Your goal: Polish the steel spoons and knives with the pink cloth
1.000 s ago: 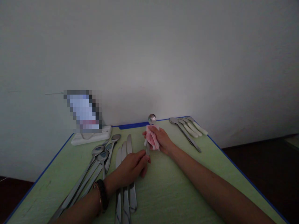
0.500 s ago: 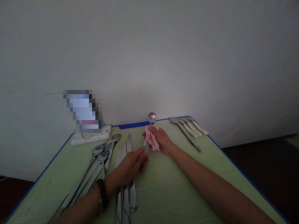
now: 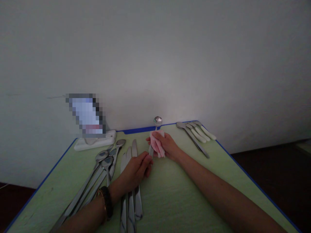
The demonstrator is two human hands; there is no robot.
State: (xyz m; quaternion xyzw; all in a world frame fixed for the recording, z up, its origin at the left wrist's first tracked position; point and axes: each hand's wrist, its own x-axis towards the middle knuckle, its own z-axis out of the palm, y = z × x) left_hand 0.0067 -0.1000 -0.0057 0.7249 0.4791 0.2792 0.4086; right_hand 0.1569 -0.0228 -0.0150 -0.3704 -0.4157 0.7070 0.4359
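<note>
A metal spoon [image 3: 157,121] points away from me, its round bowl near the wall. My left hand [image 3: 138,170] is closed around the end of its handle. Higher up the handle, my right hand [image 3: 166,144] pinches a folded pink-and-white cloth or tissue [image 3: 157,142] around it, so that stretch of handle is hidden. Under and beside my left wrist lie three table knives [image 3: 130,194], blades pointing to the wall. Left of them, several metal spoons [image 3: 107,161] rest in a loose overlapping heap.
At the back right of the green table [image 3: 175,194] are long-handled metal spoons [image 3: 194,140] and several utensils with cream handles [image 3: 204,131]. A blurred-out phone [image 3: 86,113] leans at the back left on a white power strip [image 3: 96,140]. The wall closes off the far edge.
My left hand has shifted slightly left and up with the handle end. The cloth has moved a little left and down along the handle. Both hands keep their hold.
</note>
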